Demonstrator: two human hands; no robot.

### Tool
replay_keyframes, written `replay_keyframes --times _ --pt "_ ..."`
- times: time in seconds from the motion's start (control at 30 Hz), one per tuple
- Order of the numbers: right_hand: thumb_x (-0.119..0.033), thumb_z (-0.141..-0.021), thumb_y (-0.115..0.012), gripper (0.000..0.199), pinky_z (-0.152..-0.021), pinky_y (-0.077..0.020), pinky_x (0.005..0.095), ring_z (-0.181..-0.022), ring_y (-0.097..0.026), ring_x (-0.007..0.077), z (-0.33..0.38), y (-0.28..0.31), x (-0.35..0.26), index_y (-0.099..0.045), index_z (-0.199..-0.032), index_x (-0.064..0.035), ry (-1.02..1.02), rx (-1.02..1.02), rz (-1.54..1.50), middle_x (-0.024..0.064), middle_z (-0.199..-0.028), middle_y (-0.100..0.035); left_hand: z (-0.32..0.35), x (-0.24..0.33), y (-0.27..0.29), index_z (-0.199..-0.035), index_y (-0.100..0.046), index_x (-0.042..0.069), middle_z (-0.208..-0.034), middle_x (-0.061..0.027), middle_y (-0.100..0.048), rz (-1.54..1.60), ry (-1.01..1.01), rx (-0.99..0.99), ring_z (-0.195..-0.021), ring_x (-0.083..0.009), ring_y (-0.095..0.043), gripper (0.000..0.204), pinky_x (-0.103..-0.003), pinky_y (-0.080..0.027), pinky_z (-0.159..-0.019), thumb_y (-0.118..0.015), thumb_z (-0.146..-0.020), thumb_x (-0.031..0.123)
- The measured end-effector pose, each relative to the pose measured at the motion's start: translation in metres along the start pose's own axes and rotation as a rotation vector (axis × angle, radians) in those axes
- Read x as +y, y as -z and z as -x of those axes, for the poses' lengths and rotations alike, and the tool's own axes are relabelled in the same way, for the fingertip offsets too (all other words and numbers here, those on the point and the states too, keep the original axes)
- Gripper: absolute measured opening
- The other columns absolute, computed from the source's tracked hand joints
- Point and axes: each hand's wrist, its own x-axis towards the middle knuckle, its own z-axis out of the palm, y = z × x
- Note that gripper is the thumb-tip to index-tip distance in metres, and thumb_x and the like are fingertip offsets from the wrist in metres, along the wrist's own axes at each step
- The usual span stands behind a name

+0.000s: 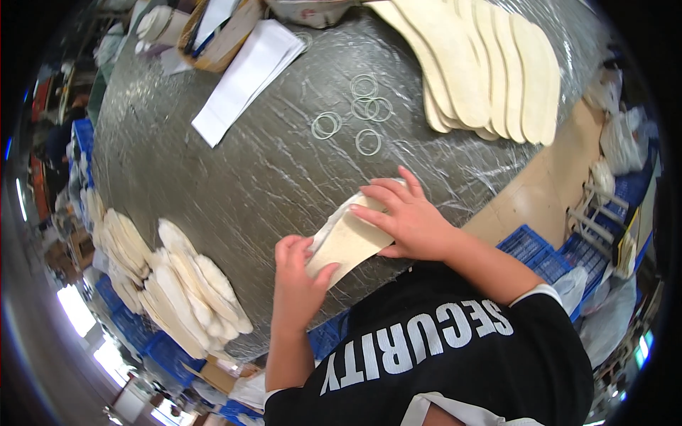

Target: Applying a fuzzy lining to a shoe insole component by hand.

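Note:
A cream insole (353, 243) with a white fluffy edge is held over the near part of the table, bent into a curve. My left hand (298, 279) grips its left end, thumb on the near side and fingers on the far side. At the other end, my right hand (414, 221) has its fingers curled over the top of the insole, the thumb partly hidden. Just beyond my hands lie several thin, pale rubber bands (368, 142), some overlapping. Fanned out at the far right are several cream insoles (469, 78).
Fluffy insoles (195, 295) lie in piles at the table's left edge. White paper strips (245, 84) rest beside a cardboard box (234, 35) at the back. Plastic film covers the table (234, 184). Blue crates (529, 252) and a metal stool (597, 216) stand to the right.

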Motion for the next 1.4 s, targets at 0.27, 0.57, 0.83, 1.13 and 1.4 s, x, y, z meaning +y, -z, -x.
replay_keyframes --times 0.27,0.57,0.83,1.13,1.4 --pt "-0.036 -0.055 -0.084 0.090 -0.111 -0.0150 0.0601 -0.133 -0.036 0.0304 -0.005 0.003 -0.014 -0.046 -0.136 -0.0191 -0.079 -0.020 0.127 0.0113 -0.139 -0.042 0.011 -0.054 0.000 -0.092 -0.063 -0.005 -0.075 -0.0051 -0.063 0.307 0.245 -0.039 -0.071 -0.0094 -0.058 0.012 -0.024 -0.048 -0.065 -0.065 -0.084 0.005" --pt "-0.031 -0.064 -0.078 0.078 -0.112 -0.0245 0.0515 -0.132 -0.038 0.0297 -0.043 -0.040 -0.045 -0.047 -0.133 -0.0106 0.325 -0.211 -0.060 0.0152 -0.133 -0.047 0.001 -0.062 -0.008 -0.094 -0.064 -0.002 -0.087 -0.0132 -0.068 0.330 0.148 -0.009 -0.078 -0.0235 -0.066 0.013 -0.032 -0.050 -0.071 -0.062 -0.087 0.008" --pt "-0.013 -0.067 -0.072 0.060 -0.096 -0.0390 0.0496 -0.109 -0.047 0.0384 -0.059 -0.043 -0.052 -0.055 -0.125 -0.0135 0.370 -0.225 -0.199 0.0154 -0.114 -0.051 0.037 -0.103 -0.011 -0.102 -0.063 -0.002 -0.085 -0.0070 -0.066 0.818 0.585 0.281 -0.066 -0.0117 -0.062 0.018 -0.024 -0.049 -0.059 -0.053 -0.094 0.009" --pt "-0.015 -0.058 -0.083 0.079 -0.097 -0.0383 0.0516 -0.108 -0.047 0.0386 -0.058 -0.047 -0.055 -0.049 -0.130 -0.0076 0.344 -0.246 -0.152 0.0150 -0.114 -0.049 0.049 -0.123 -0.034 -0.096 -0.064 -0.003 -0.075 -0.0064 -0.064 0.830 0.480 0.108 -0.060 -0.0117 -0.058 0.013 -0.027 -0.047 -0.055 -0.059 -0.089 0.008" --pt "-0.011 -0.057 -0.082 0.083 -0.098 -0.0373 0.0530 -0.104 -0.048 0.0360 -0.054 -0.050 -0.048 -0.045 -0.132 -0.0050 0.308 -0.185 -0.283 0.0169 -0.113 -0.048 0.064 -0.123 -0.048 -0.096 -0.063 -0.002 -0.080 -0.0038 -0.062 0.634 0.337 0.308 -0.064 -0.0091 -0.055 0.012 -0.025 -0.045 -0.059 -0.059 -0.090 0.007"
